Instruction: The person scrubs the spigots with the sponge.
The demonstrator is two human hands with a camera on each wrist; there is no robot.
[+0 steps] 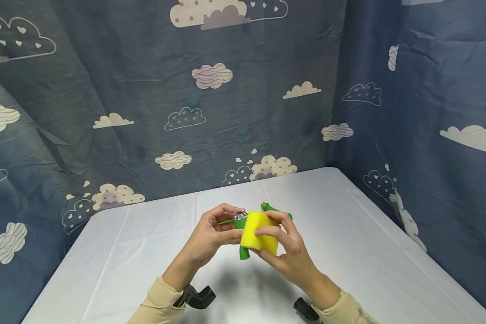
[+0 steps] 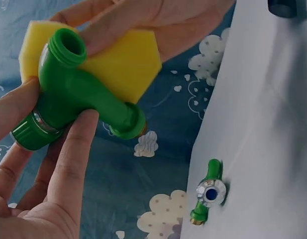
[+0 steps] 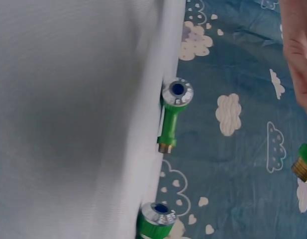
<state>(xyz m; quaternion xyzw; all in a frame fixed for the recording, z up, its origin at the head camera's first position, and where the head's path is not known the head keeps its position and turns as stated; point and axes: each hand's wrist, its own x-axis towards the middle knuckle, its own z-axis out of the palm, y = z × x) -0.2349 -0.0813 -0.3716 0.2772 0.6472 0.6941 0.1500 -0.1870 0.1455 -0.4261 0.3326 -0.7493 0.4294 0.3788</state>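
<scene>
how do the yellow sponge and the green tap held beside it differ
Colour: the sponge is plain yellow; the tap is green with silvery parts. Shape: the sponge is a chunky block; the tap is a branching tube. Grip: the right hand holds the sponge; the left hand holds the tap. Both are held up off the table.

Above the one white table [image 1: 372,256] I count two hands, a left hand [image 1: 205,236] and a right hand [image 1: 290,249], with one yellow block [image 1: 257,241], one green fitting [image 2: 71,92] and two black wrist mounts [image 1: 200,298]; a second green fitting [image 2: 211,193] sits on the table. My right wrist view shows two silver-ringed fittings [image 3: 168,124] at the table's edge and part of one brass-ended fitting [image 3: 305,162] apart from it, and I cannot tell which of these I have already counted.
</scene>
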